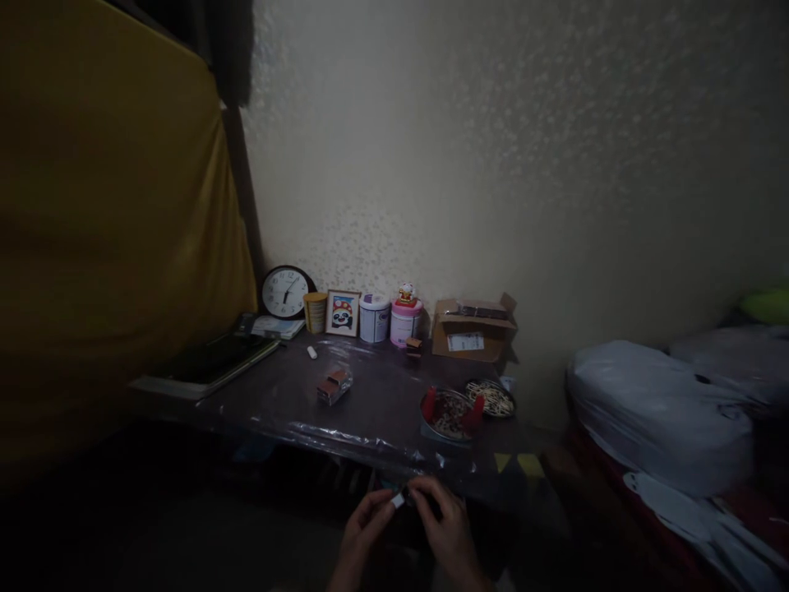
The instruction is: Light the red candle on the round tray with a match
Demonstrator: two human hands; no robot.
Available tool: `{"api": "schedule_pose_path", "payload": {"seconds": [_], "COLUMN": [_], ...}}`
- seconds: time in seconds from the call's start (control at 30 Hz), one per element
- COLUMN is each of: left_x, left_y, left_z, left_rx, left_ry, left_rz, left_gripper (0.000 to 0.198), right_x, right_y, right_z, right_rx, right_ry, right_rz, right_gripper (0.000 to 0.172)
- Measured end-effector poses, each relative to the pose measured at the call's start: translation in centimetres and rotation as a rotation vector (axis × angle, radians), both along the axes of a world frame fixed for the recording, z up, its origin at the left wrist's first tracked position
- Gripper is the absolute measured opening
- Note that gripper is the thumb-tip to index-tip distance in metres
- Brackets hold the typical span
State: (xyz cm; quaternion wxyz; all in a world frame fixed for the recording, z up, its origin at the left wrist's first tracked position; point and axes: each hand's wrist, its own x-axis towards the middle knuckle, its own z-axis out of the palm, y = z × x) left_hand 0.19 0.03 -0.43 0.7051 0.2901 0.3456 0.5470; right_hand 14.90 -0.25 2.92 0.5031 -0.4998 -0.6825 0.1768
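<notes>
My two hands meet low in the picture, just in front of the table's near edge. My left hand (368, 526) is closed, with a small white piece (398, 500) pinched between thumb and fingers. Opposite it, my right hand (445, 522) is closed at the fingertips around a small dark piece (407, 492) touching the white one. Whether the two are parts of one object I cannot tell in this dim light. Beyond the hands stands a round dish (449, 415) with red-handled items and many small bits in it.
A dark table (382, 386) under clear plastic holds a bundle of brown blocks (334, 386), a small white object (311, 352) and a bowl of pale sticks (493, 399). Along the wall stand a clock (286, 293), a framed panda picture (343, 314), tins (374, 319) and a cardboard box (472, 333).
</notes>
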Motion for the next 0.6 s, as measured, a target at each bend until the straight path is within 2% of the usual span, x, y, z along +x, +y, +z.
{"api": "schedule_pose_path", "payload": {"seconds": [0.17, 0.4, 0.5, 0.6], "left_x": [0.5, 0.9, 0.8, 0.7], "left_y": [-0.4, -0.9, -1.2, -1.6], "left_z": [2.1, 5.7, 6.7, 7.1], "left_rx": [-0.047, -0.025, 0.003, 0.038], "left_ry": [-0.117, -0.166, -0.153, -0.138], "left_rz": [-0.015, -0.008, -0.027, -0.037], "left_gripper": [0.027, 0.022, 0.02, 0.018], "right_x": [0.1, -0.1, -0.2, 0.1], "right_y": [0.1, -1.4, -2.0, -2.3], "right_z": [1.1, 4.5, 5.0, 5.3], "right_rx": [0.036, 0.207, 0.303, 0.328], "right_ry": [0.002, 0.012, -0.031, -0.087], "right_rz": [-0.015, -0.149, -0.113, -0.112], "right_gripper": [0.019, 0.013, 0.013, 0.014]}}
